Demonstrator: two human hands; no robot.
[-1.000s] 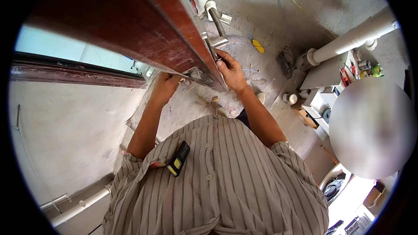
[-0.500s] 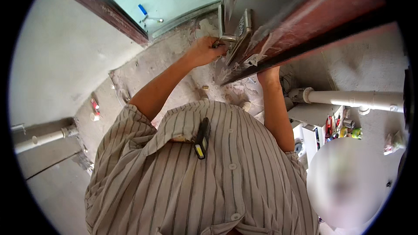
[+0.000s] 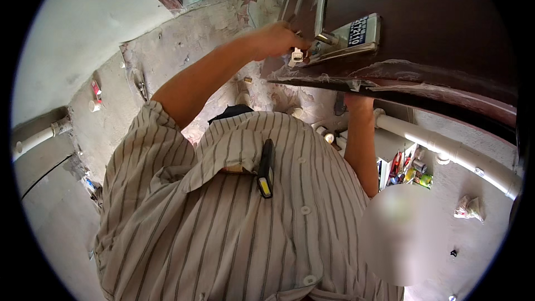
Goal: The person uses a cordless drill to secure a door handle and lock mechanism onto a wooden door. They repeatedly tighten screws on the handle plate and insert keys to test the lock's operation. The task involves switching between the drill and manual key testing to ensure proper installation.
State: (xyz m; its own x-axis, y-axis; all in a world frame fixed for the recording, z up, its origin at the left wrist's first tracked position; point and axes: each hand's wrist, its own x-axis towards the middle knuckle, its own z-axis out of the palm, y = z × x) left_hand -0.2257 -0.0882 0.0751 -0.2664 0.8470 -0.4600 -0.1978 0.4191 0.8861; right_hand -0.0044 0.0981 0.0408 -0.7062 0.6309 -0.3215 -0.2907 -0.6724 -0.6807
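A dark brown door (image 3: pixel 440 28) fills the upper right, its edge facing me. A metal lever handle (image 3: pixel 321 11) stands out from its lock plate (image 3: pixel 368 28), which carries a printed sticker. My left hand (image 3: pixel 280 40) is closed beside the lever, by the lock plate's end. At its fingertips a small pale metal piece (image 3: pixel 297 56) with a hole in it sticks out; its exact kind does not show. My right hand (image 3: pixel 358 102) reaches to the door's lower edge from the other side. The door hides its fingers.
White pipes run along the wall at right (image 3: pixel 446 147) and at left (image 3: pixel 34 140). Tools and cans (image 3: pixel 409 170) crowd a white cabinet at right. A plastic bag (image 3: pixel 469 208) lies beyond. The stained floor (image 3: pixel 184 50) holds a red item (image 3: pixel 97 90) at left.
The door has swung round, so its face and lock plate show more. My left hand has moved slightly right and up with it, and the pale piece has come into sight.
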